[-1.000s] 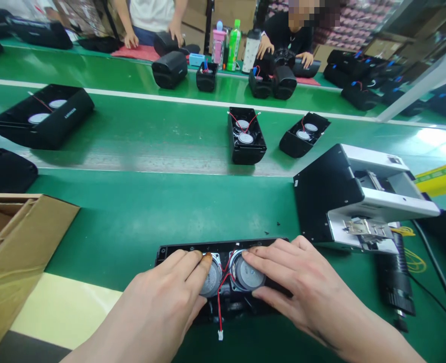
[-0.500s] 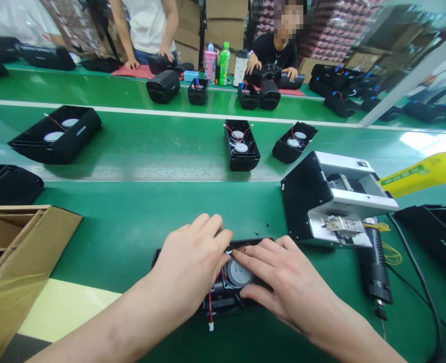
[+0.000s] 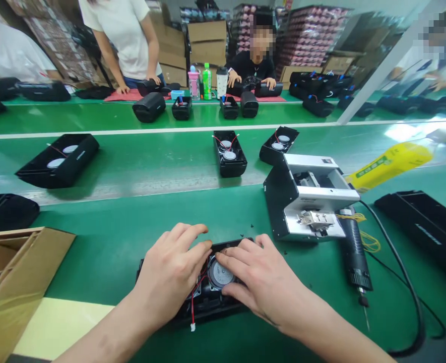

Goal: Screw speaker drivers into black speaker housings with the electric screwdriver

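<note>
In front of me on the green table lies a black speaker housing [image 3: 223, 301], long side toward me. My right hand [image 3: 258, 280] rests over its right part, thumb and fingers spread around the edge of a round grey speaker driver [image 3: 221, 273]. Over the left part is my left hand [image 3: 173, 269], its fingers apart and partly raised; it covers most of a second driver. A red wire with a white connector [image 3: 193, 326] hangs over the housing's near edge. Whatever lies beneath my left palm is hidden.
A metal screw-feeder machine [image 3: 309, 201] and a black electric screwdriver [image 3: 355, 257] with cables stand at right. A divided cardboard box [image 3: 52, 252] is at left. Open speaker housings [image 3: 230, 164] sit further back; people work across the line.
The view has shifted, so the housing appears further left. My left hand's fingers have loosened and spread, while my right hand stays around the driver.
</note>
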`<action>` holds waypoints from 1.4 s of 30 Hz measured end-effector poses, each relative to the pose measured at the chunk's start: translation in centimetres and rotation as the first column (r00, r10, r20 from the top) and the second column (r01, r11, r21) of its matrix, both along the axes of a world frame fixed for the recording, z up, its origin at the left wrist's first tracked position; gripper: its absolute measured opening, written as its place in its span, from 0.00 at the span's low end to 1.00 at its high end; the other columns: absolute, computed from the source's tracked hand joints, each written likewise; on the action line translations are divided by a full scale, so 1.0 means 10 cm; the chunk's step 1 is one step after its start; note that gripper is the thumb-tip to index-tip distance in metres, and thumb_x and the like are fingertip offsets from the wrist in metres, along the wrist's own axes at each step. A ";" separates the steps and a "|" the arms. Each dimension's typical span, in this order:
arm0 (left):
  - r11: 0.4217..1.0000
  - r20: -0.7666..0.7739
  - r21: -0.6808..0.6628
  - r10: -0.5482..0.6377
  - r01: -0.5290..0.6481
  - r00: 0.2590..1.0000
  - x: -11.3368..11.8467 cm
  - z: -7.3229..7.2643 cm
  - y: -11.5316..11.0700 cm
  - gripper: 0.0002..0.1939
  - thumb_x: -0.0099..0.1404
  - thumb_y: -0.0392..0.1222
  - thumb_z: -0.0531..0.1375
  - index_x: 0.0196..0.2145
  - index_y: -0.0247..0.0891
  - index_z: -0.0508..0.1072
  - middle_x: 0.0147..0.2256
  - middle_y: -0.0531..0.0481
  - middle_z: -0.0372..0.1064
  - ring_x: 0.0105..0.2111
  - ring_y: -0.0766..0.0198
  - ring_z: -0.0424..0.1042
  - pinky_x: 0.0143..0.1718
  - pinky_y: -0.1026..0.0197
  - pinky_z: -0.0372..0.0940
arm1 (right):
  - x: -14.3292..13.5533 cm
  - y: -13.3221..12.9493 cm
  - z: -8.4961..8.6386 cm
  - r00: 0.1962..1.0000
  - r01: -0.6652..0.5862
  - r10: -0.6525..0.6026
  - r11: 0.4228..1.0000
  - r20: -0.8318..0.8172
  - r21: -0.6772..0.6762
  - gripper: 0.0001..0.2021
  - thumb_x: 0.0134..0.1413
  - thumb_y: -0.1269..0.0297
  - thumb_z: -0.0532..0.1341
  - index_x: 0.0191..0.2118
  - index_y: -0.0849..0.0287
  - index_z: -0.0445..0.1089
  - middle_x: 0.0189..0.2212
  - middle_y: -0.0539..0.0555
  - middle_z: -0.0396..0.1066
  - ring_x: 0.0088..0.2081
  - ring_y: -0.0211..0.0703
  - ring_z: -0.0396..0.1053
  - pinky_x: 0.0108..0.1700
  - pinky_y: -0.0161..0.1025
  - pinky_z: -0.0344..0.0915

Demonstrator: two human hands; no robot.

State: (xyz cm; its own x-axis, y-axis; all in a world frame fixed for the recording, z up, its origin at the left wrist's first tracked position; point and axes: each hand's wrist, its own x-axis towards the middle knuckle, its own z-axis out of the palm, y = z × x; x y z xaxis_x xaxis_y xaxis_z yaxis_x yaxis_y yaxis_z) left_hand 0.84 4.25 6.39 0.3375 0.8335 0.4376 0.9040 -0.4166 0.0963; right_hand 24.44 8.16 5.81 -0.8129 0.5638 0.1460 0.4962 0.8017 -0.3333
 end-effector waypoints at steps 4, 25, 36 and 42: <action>0.999 0.128 -0.043 -0.022 0.028 0.991 0.02 0.10 -0.23 0.11 0.78 0.34 0.57 0.43 0.42 0.80 0.47 0.48 0.81 0.42 0.59 0.76 0.43 0.55 0.70 | 0.05 0.01 -0.02 0.997 0.006 -0.006 1.000 -0.081 0.001 0.16 0.74 0.61 0.66 0.62 0.57 0.71 0.54 0.56 0.79 0.51 0.50 0.74 0.54 0.53 0.57; 0.980 0.093 -0.200 0.000 0.018 0.996 0.20 -0.09 -0.04 0.05 0.74 0.42 0.62 0.44 0.43 0.78 0.53 0.41 0.74 0.51 0.47 0.73 0.47 0.46 0.70 | 2.04 0.69 -0.36 0.153 0.948 -0.988 0.143 0.016 -0.285 0.21 0.47 0.47 0.70 0.40 0.60 0.75 0.36 0.70 0.77 0.47 0.82 0.75 0.56 0.74 0.64; 0.952 0.026 -0.300 -0.046 0.051 0.999 0.11 -0.19 -0.03 0.18 0.67 0.49 0.70 0.54 0.51 0.79 0.62 0.44 0.74 0.56 0.43 0.75 0.52 0.37 0.71 | 2.02 0.38 0.11 -0.076 0.298 -0.864 0.457 -0.498 -0.838 0.26 0.43 0.35 0.70 0.47 0.41 0.78 0.32 0.50 0.55 0.24 0.38 0.52 0.24 0.42 0.53; 0.961 0.013 -0.271 -0.063 0.065 0.998 0.13 -0.15 -0.01 0.16 0.68 0.48 0.69 0.52 0.48 0.80 0.58 0.45 0.77 0.50 0.46 0.78 0.49 0.39 0.72 | 1.89 0.45 0.37 -0.134 0.172 -0.778 0.592 -0.614 -0.787 0.29 0.48 0.28 0.61 0.41 0.44 0.84 0.27 0.42 0.33 0.23 0.33 0.30 0.27 0.52 0.29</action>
